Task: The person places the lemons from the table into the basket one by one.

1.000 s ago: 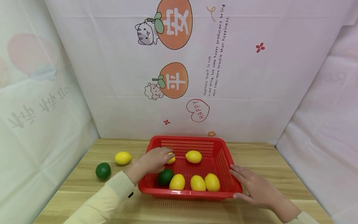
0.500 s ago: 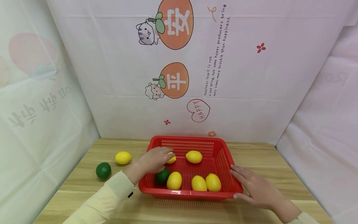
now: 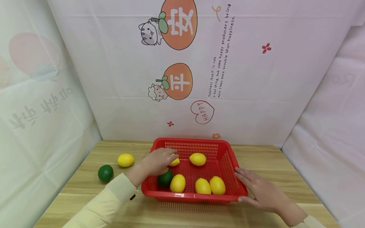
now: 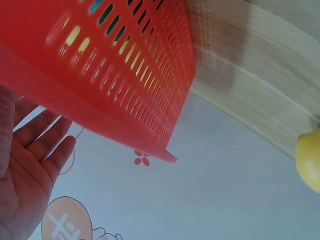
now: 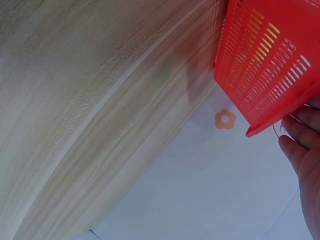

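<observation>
Watching remotely. Red perforated basket sits on the wooden table, just in front of the printed backdrop. Left hand reaches over the basket's left rim, fingers loose, palm bare in its wrist view; contact with the lemon under the fingers I can't confirm. Right hand lies along the right rim, fingers extended, thumb near the front corner; it touches the rim without clenching.

Handling, my judgement: basket light, thin plastic, slightly flexible; best held by opposite rims. Fruit looks firm, smooth, apt to roll; I'd pinch each round its middle.

Count: one basket; six lemons, five inside, one outside; two avocado-like green fruits, one inside, one outside.
</observation>
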Motion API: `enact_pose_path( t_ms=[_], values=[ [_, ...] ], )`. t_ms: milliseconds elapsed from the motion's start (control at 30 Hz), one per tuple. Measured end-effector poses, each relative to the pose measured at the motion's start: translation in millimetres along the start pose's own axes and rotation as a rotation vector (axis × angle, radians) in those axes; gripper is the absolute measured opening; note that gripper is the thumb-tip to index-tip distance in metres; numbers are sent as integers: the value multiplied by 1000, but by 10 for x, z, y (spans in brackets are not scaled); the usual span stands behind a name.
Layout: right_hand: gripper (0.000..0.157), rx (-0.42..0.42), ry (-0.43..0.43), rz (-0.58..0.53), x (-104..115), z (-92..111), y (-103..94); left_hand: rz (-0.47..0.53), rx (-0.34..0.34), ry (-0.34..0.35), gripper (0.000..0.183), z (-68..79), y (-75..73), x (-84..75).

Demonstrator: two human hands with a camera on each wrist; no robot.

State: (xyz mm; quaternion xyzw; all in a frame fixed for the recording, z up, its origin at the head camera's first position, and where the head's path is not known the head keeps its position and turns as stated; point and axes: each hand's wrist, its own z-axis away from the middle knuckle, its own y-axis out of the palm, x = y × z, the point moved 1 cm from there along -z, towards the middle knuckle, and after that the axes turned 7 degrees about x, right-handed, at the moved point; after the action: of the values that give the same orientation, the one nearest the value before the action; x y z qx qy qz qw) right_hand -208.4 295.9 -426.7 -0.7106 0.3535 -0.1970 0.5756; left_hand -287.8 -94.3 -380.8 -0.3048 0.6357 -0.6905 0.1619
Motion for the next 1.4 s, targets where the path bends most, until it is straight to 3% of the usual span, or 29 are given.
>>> enact_pose_path(
  t_ms=[433,767,1000,1233,1400],
  values=[
    [76,-9,-14,12,-7,4,1,7,-30,-8,57,46,-150,54],
    [75,-7,-14,-2,-4,-3,-3,33,-77,-34,54,180,-252,165],
    [75,-1,-11,0,-3,-3,-3,31,-153,-27,53,313,-280,272],
    [75,-8,-16,2,2,-7,-9,37,-187,-81,58,452,-273,398],
    [76,4,-1,6,6,-10,-14,33,-257,-55,58,555,-225,485]
  ],
)
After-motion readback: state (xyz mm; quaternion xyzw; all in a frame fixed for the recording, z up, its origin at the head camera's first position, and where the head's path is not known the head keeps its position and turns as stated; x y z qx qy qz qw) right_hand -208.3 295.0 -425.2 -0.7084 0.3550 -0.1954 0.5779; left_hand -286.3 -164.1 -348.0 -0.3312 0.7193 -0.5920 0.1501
